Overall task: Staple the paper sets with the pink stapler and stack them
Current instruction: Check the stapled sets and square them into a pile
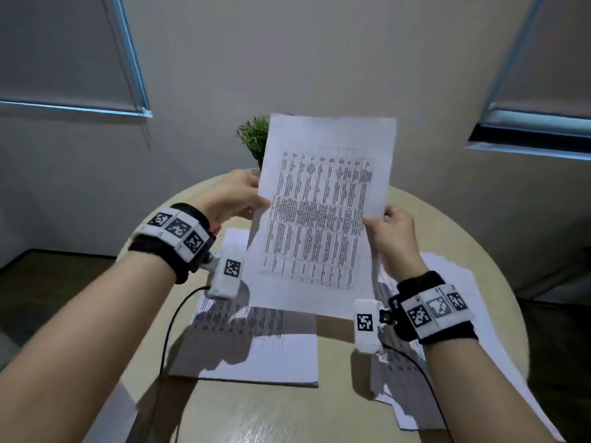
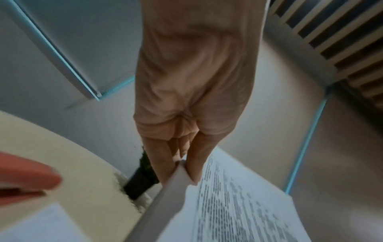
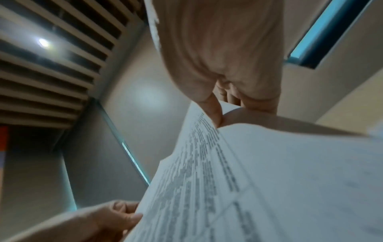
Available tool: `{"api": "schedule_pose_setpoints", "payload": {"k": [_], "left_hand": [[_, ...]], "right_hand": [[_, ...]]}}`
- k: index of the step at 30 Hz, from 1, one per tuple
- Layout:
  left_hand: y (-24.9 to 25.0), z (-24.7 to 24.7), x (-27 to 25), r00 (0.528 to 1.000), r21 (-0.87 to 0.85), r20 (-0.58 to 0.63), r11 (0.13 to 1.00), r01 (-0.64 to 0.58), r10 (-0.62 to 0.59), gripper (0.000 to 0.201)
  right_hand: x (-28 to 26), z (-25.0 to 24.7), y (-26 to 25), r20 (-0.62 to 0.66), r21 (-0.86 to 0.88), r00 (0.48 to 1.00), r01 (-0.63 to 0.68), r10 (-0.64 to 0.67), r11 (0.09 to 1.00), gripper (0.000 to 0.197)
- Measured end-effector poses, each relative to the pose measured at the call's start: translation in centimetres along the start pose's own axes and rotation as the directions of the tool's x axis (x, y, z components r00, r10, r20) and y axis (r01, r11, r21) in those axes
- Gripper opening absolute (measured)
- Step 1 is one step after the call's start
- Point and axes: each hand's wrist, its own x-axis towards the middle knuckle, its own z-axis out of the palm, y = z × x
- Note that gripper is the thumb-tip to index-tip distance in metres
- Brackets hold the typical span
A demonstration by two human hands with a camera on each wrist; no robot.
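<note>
A printed paper set (image 1: 323,215) is held upright above the round table (image 1: 287,410). My left hand (image 1: 236,199) pinches its left edge between thumb and fingers (image 2: 192,165). My right hand (image 1: 393,231) pinches its right edge, thumb on the printed face (image 3: 213,111). The pink stapler (image 2: 24,175) shows only in the left wrist view, lying on the table at the far left; in the head view my left wrist hides most of it. A stack of paper sets (image 1: 256,343) lies flat on the table below the held set. More loose sheets (image 1: 447,346) lie under my right wrist.
A small green plant (image 1: 254,137) in a dark pot (image 2: 140,181) stands at the table's far edge, behind the held paper. Walls and window blinds (image 1: 64,52) surround the table. A cable (image 1: 169,330) runs from my left wrist camera across the table.
</note>
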Motion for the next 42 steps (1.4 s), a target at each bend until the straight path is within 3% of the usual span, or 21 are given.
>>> {"api": "schedule_pose_setpoints", "payload": {"k": [3, 6, 13, 18, 23, 25, 27, 29, 31, 33, 34, 36, 38, 40, 42], "left_hand": [[-2.6, -2.3, -1.0, 0.989, 0.163, -0.053, 0.976, 0.143, -0.136, 0.007], [-5.5, -3.3, -1.5, 0.962, 0.216, -0.083, 0.937, 0.274, -0.262, 0.021], [-9.8, -2.2, -2.0, 0.913, 0.234, -0.053, 0.884, 0.404, -0.403, 0.015], [-11.7, -1.2, -1.7, 0.912, 0.374, -0.131, 0.832, 0.409, -0.389, 0.011], [-12.1, -0.7, -2.0, 0.906, 0.645, -0.247, 0.639, 0.418, -0.343, 0.039], [-11.7, -0.4, -1.7, 0.93, 0.726, -0.281, 0.581, 0.368, -0.238, 0.049], [-10.8, 0.0, -1.1, 0.957, 0.718, -0.268, 0.64, 0.274, -0.11, 0.059], [-8.8, 1.4, -0.5, 0.962, 0.549, -0.265, 0.811, 0.203, -0.061, 0.051], [-6.8, 4.0, 0.1, 0.979, 0.199, -0.167, 0.969, 0.146, -0.114, 0.041], [-4.8, 7.6, 0.4, 0.985, -0.095, 0.042, 0.981, 0.172, -0.169, 0.035], [-4.2, 9.5, 0.7, 0.971, -0.146, 0.151, 0.968, 0.206, -0.184, 0.029], [-3.2, 13.5, 1.1, 0.917, -0.166, 0.328, 0.943, 0.29, -0.225, 0.023], [-2.6, 16.9, 1.5, 0.862, -0.095, 0.42, 0.93, 0.354, -0.285, 0.035], [-2.3, 19.4, 1.9, 0.837, -0.025, 0.441, 0.928, 0.373, -0.324, 0.062], [-2.2, 21.3, 2.3, 0.853, -0.025, 0.406, 0.929, 0.369, -0.328, 0.066]], "right_hand": [[-0.8, 3.5, 2.2, 0.069, -0.129, 0.995, -0.067, 0.077, 0.989, 0.007], [-1.4, 5.8, 5.0, 0.161, -0.317, 0.976, -0.092, 0.149, 0.944, 0.024], [-2.3, 6.5, 8.4, 0.212, -0.452, 0.939, -0.151, 0.27, 0.879, 0.042], [-2.8, 6.8, 9.2, 0.181, -0.568, 0.939, -0.142, 0.292, 0.81, 0.04], [-2.4, 5.7, 8.9, 0.164, -0.554, 0.93, -0.188, 0.328, 0.811, 0.03], [-1.5, 3.9, 8.2, 0.108, -0.482, 0.942, -0.231, 0.319, 0.845, 0.027], [0.1, 0.9, 7.9, -0.049, -0.439, 0.954, -0.287, 0.297, 0.851, 0.044], [1.4, -3.0, 7.6, -0.255, -0.497, 0.927, -0.37, 0.275, 0.785, 0.053], [1.7, -7.0, 7.5, -0.43, -0.556, 0.854, -0.507, 0.294, 0.659, 0.054], [1.3, -10.4, 7.8, -0.531, -0.578, 0.781, -0.618, 0.33, 0.532, 0.059], [0.8, -11.6, 8.0, -0.564, -0.578, 0.747, -0.662, 0.353, 0.477, 0.063], [0.0, -13.6, 9.0, -0.589, -0.589, 0.707, -0.707, 0.391, 0.391, 0.076], [-0.5, -14.6, 9.4, -0.582, -0.613, 0.695, -0.716, 0.422, 0.334, 0.089], [-0.2, -15.3, 9.3, -0.539, -0.656, 0.714, -0.689, 0.446, 0.309, 0.096], [0.4, -15.6, 9.1, -0.489, -0.689, 0.735, -0.656, 0.469, 0.308, 0.099]]}}
